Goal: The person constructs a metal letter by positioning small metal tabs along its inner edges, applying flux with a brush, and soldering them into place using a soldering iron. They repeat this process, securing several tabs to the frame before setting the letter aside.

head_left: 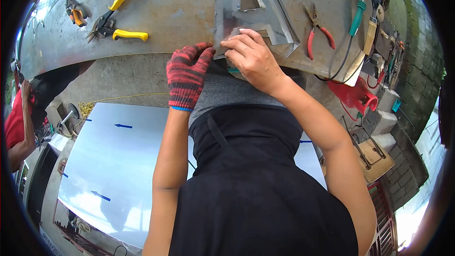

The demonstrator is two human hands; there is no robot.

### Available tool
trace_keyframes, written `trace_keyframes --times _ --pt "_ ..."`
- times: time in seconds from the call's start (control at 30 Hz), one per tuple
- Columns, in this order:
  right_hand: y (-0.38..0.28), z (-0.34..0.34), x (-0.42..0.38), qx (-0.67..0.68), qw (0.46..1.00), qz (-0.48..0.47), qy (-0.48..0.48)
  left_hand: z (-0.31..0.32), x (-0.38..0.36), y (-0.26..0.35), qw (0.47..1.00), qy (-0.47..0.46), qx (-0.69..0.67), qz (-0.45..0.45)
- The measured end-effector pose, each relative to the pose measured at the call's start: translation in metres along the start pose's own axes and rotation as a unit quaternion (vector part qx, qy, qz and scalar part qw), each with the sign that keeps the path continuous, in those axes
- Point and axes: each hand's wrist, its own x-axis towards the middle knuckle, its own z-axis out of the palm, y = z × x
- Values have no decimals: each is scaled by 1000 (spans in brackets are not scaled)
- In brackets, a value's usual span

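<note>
A grey sheet-metal piece [229, 13] with a triangular cut-out lies on the metal worktable, its near corner by the table's front edge. My left hand [189, 76], in a red-and-black knit glove, has its fingers closed at that piece's near left edge. Bare, my right hand [251, 59] rests over the near part of the same piece. Its fingers are bent and pressed together, and whatever they pinch is hidden. Right of the piece lie red-handled pliers [318, 33]. To the left are yellow-handled tin snips [116, 19].
The worktable [175, 23] spans the top of the view. A soldering iron with a green handle [358, 18] and its cable lie at the right edge. Behind me is a large shiny sheet [118, 151] with blue arrows. Another person's arm [26, 118] shows at far left.
</note>
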Motion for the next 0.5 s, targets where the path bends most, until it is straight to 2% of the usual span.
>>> trace_keyframes --times 0.03,0.07,0.13,0.33,0.5 --pt "-1 -1 0 -7 1000 -5 -5 0 5 2 999 -41 11 -32" --pt "0 -2 1 -15 1000 -9 -9 0 8 2 999 -40 12 -31" --pt "0 -3 4 -19 1000 -15 -8 1 12 0 990 -69 -64 -101" --pt "3 -1 6 -30 999 -36 -13 -4 20 3 984 -118 -40 -128" --pt "4 2 9 -35 998 -50 -4 -5 21 2 986 -116 -38 -112"
